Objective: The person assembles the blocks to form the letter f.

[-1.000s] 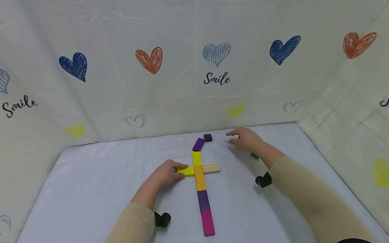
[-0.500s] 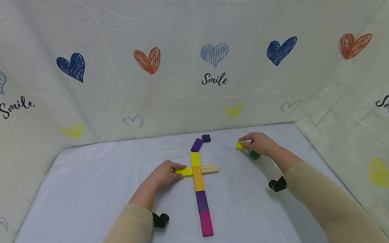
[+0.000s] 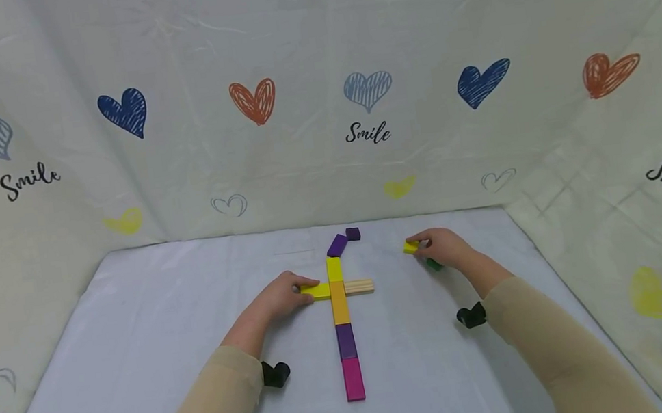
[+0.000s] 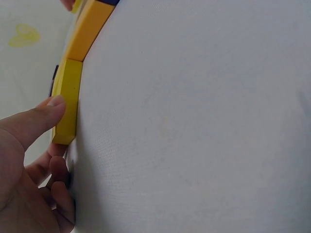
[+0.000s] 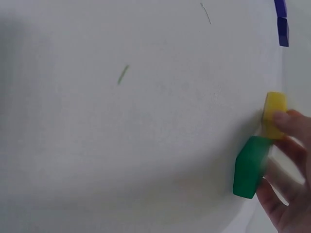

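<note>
My left hand [image 3: 278, 295] pinches the outer end of a flat yellow block [image 4: 70, 104] between thumb and fingers. That block lies flat and touches the side of an orange block [image 3: 339, 303]. At the back right, my right hand [image 3: 446, 247] pinches a small yellow block [image 5: 275, 107], thumb on its near face. Just beside it lies a green block [image 5: 249, 170], partly covered by the right hand in the head view. Other blocks line up with the orange one: a short yellow block [image 3: 334, 269], a purple block [image 3: 346, 341] and a pink block [image 3: 353, 379].
Pale wooden strips [image 3: 359, 287] stick out right of the orange block. A tilted purple block [image 3: 337, 245] and a dark purple cube [image 3: 353, 234] continue the row at the back. White cloth [image 3: 157, 352] covers the table, and a heart-printed sheet [image 3: 314, 174] hangs behind.
My right hand has come down and slightly right onto the small yellow block and now pinches it. The left hand has kept its place on the yellow block.
</note>
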A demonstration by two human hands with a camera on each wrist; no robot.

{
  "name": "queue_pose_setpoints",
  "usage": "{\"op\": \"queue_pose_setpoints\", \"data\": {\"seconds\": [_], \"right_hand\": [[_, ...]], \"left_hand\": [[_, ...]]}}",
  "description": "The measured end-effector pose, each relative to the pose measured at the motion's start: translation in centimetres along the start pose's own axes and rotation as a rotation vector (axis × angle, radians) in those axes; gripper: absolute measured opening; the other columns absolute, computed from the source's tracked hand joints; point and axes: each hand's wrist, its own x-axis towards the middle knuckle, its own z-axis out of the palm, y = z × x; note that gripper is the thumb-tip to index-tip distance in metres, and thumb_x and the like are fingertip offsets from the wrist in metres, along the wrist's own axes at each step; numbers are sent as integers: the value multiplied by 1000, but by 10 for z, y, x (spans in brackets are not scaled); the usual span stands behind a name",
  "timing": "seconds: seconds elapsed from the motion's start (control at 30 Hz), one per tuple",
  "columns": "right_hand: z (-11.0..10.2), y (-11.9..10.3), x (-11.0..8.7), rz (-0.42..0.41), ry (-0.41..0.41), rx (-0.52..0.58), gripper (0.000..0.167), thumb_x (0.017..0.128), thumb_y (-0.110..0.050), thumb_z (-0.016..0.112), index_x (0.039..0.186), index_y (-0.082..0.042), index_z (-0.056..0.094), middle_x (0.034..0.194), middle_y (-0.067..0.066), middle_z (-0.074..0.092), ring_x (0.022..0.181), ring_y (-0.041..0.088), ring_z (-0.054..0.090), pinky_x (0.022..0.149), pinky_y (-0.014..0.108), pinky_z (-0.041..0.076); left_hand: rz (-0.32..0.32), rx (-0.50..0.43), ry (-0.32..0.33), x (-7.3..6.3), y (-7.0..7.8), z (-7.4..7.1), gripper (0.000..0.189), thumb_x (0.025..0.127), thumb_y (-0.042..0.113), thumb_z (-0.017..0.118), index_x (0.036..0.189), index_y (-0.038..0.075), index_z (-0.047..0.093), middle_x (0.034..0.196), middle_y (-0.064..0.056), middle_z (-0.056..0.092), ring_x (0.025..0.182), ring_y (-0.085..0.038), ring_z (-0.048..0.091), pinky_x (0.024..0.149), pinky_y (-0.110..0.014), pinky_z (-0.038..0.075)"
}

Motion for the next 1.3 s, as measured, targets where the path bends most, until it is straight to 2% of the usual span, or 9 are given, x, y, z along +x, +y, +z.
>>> {"op": "queue_pose_setpoints", "data": {"seconds": [0.3,0.67,1.0,1.3], "right_hand": [[1,-14,3,2,31,0,42,96,-27,66,137,-21,62,136,14,57,114,31,54,94,48,48],[11,-33,21,3,57,19,40,96,-28,66,135,-22,64,133,10,59,112,29,55,94,44,49],[18,-61,34,-64,116,16,36,95,-25,67,130,-16,67,128,11,64,109,28,59,91,42,49],[25,-76,39,-1,119,53,36,95,-23,67,130,-14,67,132,12,61,118,31,55,102,46,43]], "left_hand": [[3,8,-6,1,0,0,34,94,22,69,126,32,70,131,-7,55,121,-28,48,108,-51,38],[27,-3,-9,3,-5,1,34,93,22,70,126,31,70,129,-6,56,121,-27,49,108,-50,39],[31,14,2,0,-2,0,34,93,22,70,126,31,70,131,-6,56,121,-27,49,108,-49,39],[43,25,6,4,-5,1,34,93,22,70,126,30,70,129,-6,57,121,-27,50,108,-49,38]]}}
